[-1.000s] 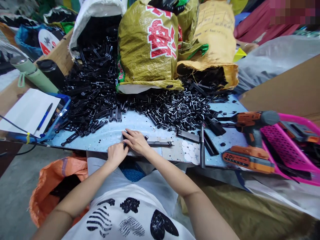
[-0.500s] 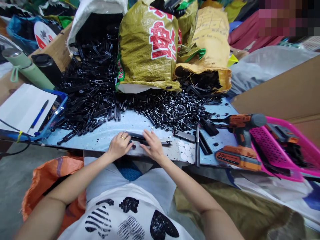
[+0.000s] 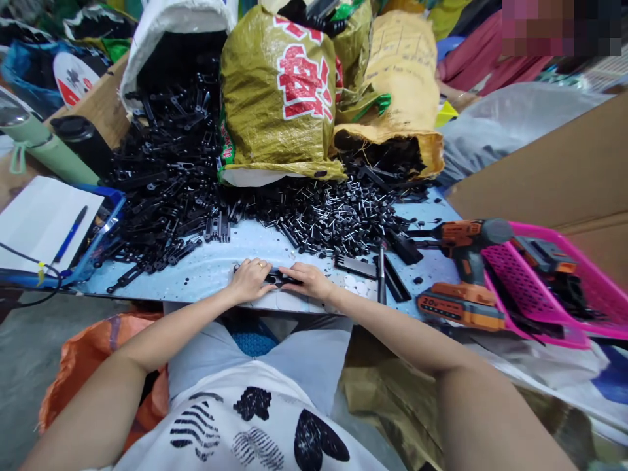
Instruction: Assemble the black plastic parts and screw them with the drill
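Close to the table's front edge, my left hand is closed on one end of a long black plastic part. My right hand pinches the other end, thumb and fingers together. Most of the part is hidden under my fingers. Right of my hands lie a grey comb-ended piece, a slim upright-lying metal-tipped tool and a black channel-shaped piece. Beyond them spreads a heap of small black-headed pins.
Black plastic parts pile up at left, beside a blue tray with paper and pen. An orange cordless drill and a pink basket stand at right. A gold sack rises behind; a person's sleeve shows far right.
My hands have drawn closer together, and the right hand has gone from loosely spread fingers to gripping the black part. The view has shifted slightly.
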{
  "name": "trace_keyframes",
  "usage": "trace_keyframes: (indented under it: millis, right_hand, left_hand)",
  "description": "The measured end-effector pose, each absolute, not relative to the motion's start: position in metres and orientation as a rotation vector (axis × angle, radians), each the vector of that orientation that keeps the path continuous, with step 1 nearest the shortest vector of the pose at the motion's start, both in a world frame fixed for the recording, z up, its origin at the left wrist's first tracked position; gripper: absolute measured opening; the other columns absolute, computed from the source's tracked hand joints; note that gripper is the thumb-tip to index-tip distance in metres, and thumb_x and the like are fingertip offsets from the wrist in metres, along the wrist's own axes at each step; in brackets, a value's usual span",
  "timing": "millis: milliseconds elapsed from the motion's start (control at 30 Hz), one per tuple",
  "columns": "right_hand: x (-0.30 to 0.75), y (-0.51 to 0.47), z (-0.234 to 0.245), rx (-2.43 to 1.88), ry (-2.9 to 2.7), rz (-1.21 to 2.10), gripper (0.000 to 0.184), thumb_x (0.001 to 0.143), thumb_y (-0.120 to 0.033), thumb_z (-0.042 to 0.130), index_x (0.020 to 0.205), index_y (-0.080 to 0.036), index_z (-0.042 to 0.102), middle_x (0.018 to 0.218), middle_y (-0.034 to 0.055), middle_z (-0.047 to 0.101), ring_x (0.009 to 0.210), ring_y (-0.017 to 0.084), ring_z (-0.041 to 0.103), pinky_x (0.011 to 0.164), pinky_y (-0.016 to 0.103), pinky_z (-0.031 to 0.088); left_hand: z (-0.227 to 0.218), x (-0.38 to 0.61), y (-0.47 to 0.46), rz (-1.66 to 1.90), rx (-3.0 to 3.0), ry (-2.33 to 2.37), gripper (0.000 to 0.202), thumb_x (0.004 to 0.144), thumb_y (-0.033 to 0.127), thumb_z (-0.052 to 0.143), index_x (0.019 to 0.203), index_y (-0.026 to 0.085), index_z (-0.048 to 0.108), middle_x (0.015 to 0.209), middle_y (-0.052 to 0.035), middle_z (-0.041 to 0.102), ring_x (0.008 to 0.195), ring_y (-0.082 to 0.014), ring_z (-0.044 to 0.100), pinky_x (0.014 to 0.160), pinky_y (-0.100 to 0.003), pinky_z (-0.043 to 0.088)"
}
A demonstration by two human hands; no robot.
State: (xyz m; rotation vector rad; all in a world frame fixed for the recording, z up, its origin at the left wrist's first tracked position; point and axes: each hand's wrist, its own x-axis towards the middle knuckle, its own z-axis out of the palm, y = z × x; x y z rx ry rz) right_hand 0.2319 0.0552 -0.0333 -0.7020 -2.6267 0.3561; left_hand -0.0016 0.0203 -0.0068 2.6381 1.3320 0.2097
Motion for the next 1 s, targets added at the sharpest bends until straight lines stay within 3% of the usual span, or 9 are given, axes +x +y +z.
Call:
trace_keyframes:
  millis: [200, 400, 467, 533, 600, 667, 767, 900, 1000]
  right_hand:
    - [0.227, 0.046, -0.04, -0.92, -2.515, 0.236, 0.044, 0.09, -0.044, 0.05, 0.125, -0.018, 0.056, 0.086, 0.0082, 0.062, 0.08, 0.018, 0.055, 0.07, 0.03, 0.047]
    - [0.24, 0.071, -0.03, -0.654, -2.727, 0.263, 0.053, 0.087, -0.057, 0.047, 0.123, -0.019, 0.056, 0.095, 0.0085, 0.062, 0.083, 0.017, 0.057, 0.071, 0.028, 0.045]
    - [0.244, 0.073, -0.028, -0.839, -2.713, 0.072, 0.058, 0.084, -0.064, 0.045, 0.11, -0.015, 0.062, 0.093, 0.0116, 0.063, 0.083, 0.019, 0.057, 0.069, 0.03, 0.043]
    - [0.245, 0.069, -0.027, -0.979, -2.693, -0.075, 0.062, 0.081, -0.07, 0.041, 0.086, -0.013, 0.066, 0.077, 0.0108, 0.061, 0.073, 0.02, 0.055, 0.063, 0.029, 0.04]
    - [0.242, 0.061, -0.023, -0.986, -2.7, -0.138, 0.063, 0.081, -0.072, 0.038, 0.067, -0.015, 0.061, 0.063, 0.0077, 0.057, 0.063, 0.017, 0.052, 0.056, 0.027, 0.035]
    - [0.236, 0.052, -0.01, -0.91, -2.702, -0.134, 0.063, 0.084, -0.07, 0.035, 0.061, -0.016, 0.058, 0.059, 0.006, 0.054, 0.057, 0.015, 0.049, 0.053, 0.027, 0.031]
    - [0.228, 0.032, 0.029, -0.733, -2.697, 0.03, 0.064, 0.089, -0.065, 0.024, 0.059, -0.018, 0.054, 0.056, 0.0038, 0.051, 0.052, 0.013, 0.045, 0.05, 0.027, 0.029]
    - [0.219, -0.007, 0.084, -0.376, -2.58, 0.474, 0.064, 0.092, -0.063, 0.016, 0.058, -0.02, 0.049, 0.05, 0.0008, 0.043, 0.048, 0.013, 0.041, 0.048, 0.028, 0.029]
    - [0.204, -0.041, 0.085, -0.128, -2.364, 0.727, 0.062, 0.092, -0.063, 0.016, 0.059, -0.022, 0.048, 0.048, -0.0002, 0.04, 0.045, 0.013, 0.041, 0.047, 0.03, 0.031]
  left_hand:
    - [-0.007, 0.005, 0.015, 0.275, 2.553, 1.504, 0.046, 0.087, 0.046, 0.049, 0.115, 0.01, 0.052, 0.106, -0.0153, 0.058, 0.1, -0.0291, 0.05, 0.083, -0.04, 0.036]
    - [-0.002, 0.002, 0.011, 0.212, 2.633, 1.422, 0.054, 0.087, 0.051, 0.048, 0.121, 0.009, 0.05, 0.106, -0.0158, 0.059, 0.099, -0.0286, 0.052, 0.082, -0.039, 0.039]
    - [-0.002, -0.002, 0.01, 0.143, 2.735, 1.422, 0.053, 0.09, 0.045, 0.045, 0.127, 0.007, 0.045, 0.106, -0.0174, 0.059, 0.098, -0.0284, 0.053, 0.079, -0.039, 0.039]
    - [-0.003, -0.008, 0.014, 0.103, 2.823, 1.4, 0.049, 0.091, 0.043, 0.043, 0.122, 0.005, 0.05, 0.102, -0.018, 0.061, 0.093, -0.0279, 0.055, 0.075, -0.037, 0.041]
    - [-0.003, -0.017, 0.023, 0.103, 2.842, 1.353, 0.044, 0.093, 0.043, 0.038, 0.104, 0.007, 0.06, 0.092, -0.0163, 0.063, 0.086, -0.026, 0.058, 0.071, -0.035, 0.042]
    - [0.003, -0.027, 0.031, 0.162, 2.809, 1.332, 0.047, 0.095, 0.045, 0.031, 0.085, 0.01, 0.062, 0.079, -0.0136, 0.064, 0.078, -0.0232, 0.059, 0.066, -0.032, 0.042]
    - [0.025, -0.038, 0.024, 0.379, 2.744, 1.223, 0.056, 0.096, 0.047, 0.021, 0.073, 0.015, 0.06, 0.066, -0.009, 0.061, 0.066, -0.0188, 0.057, 0.061, -0.03, 0.042]
    - [0.072, -0.033, -0.027, 0.817, 2.499, 0.703, 0.061, 0.096, 0.047, 0.009, 0.068, 0.018, 0.055, 0.056, -0.0043, 0.054, 0.055, -0.0151, 0.051, 0.055, -0.028, 0.039]
    - [0.096, -0.019, -0.065, 1.1, 2.224, 0.488, 0.055, 0.096, 0.048, 0.012, 0.069, 0.019, 0.051, 0.051, -0.0018, 0.05, 0.048, -0.0136, 0.046, 0.049, -0.028, 0.035]
